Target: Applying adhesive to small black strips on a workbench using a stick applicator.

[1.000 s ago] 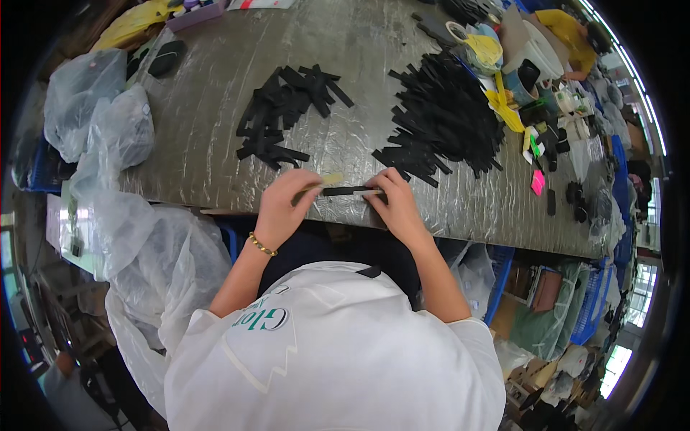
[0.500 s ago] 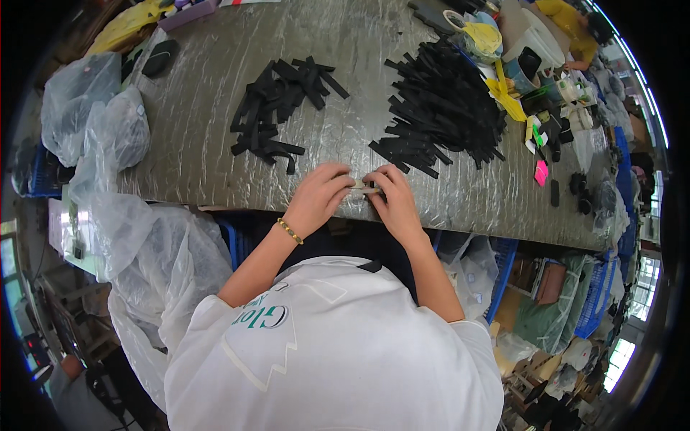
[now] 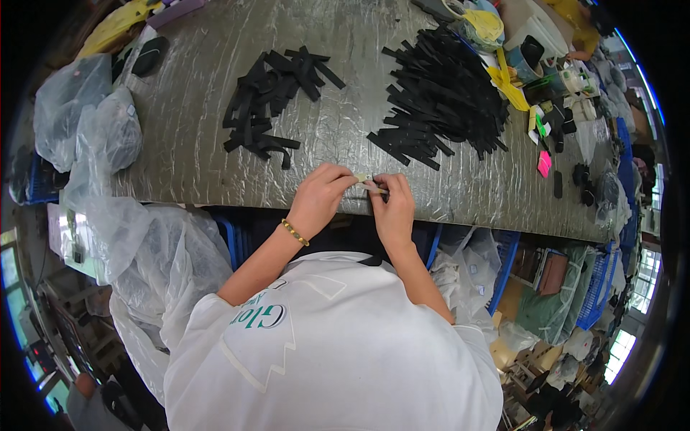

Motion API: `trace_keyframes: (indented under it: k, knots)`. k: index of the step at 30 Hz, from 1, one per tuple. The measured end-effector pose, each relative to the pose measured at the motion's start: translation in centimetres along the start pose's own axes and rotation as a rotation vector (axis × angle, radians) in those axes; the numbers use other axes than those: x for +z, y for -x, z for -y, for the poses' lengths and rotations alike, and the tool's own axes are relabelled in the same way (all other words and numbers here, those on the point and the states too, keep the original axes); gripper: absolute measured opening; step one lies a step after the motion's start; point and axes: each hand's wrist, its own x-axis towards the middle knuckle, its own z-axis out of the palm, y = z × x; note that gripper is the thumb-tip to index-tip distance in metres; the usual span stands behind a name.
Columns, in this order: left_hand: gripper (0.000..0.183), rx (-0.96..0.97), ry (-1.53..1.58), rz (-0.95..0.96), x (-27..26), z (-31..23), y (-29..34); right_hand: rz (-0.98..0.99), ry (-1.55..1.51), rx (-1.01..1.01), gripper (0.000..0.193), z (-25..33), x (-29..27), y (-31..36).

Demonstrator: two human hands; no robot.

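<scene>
Near the front edge of the table, my left hand point(image 3: 318, 195) pinches the left end of a small pale beige strip point(image 3: 364, 178) with a dark mark on it. The thumb and fingertips of my right hand point(image 3: 393, 212) are closed at its right end, where a lighter whitish edge shows below. Whether this is one folded strip or two pieces, I cannot tell. Beyond my left hand lies a loose, smaller pile of black strips point(image 3: 260, 97). A larger, denser heap of black strips point(image 3: 460, 93) spreads out beyond my right hand.
Plastic film covers the table point(image 3: 194, 144). Clear plastic bags point(image 3: 108, 129) crowd its left edge. At the right stand a cup point(image 3: 522, 61), yellow pieces point(image 3: 507, 87) and a pink tag point(image 3: 544, 164). Blue crates point(image 3: 598, 287) sit below on the right; another person point(image 3: 578, 29) is at the far right.
My fingertips have shifted on the pale strip, so more of its face shows between my hands. Both hands stay near the table edge. The whole view has tilted slightly.
</scene>
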Motion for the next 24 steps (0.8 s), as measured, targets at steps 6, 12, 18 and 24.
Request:
trace_keyframes:
  k: [6, 12, 18, 24]
  knots:
    - [0.027, 0.001, -0.019, -0.001, 0.3, -0.3, -0.1, 0.023, -0.071, -0.043, 0.01, -0.4, -0.9, -0.4]
    - [0.029, 0.007, -0.057, -0.005, 0.0, -0.3, 0.1, -0.058, -0.008, -0.195, 0.02, 0.5, -4.3, -3.1]
    - [0.03, 0.038, -0.098, 0.02, 0.0, -0.5, -0.2, 0.236, -0.403, 0.173, 0.023, -0.3, -3.4, -2.5]
    - [0.03, 0.053, -0.127, 0.02, 0.0, -0.3, -0.1, 0.234, -0.354, 0.149, 0.018, -0.3, -2.6, -2.5]
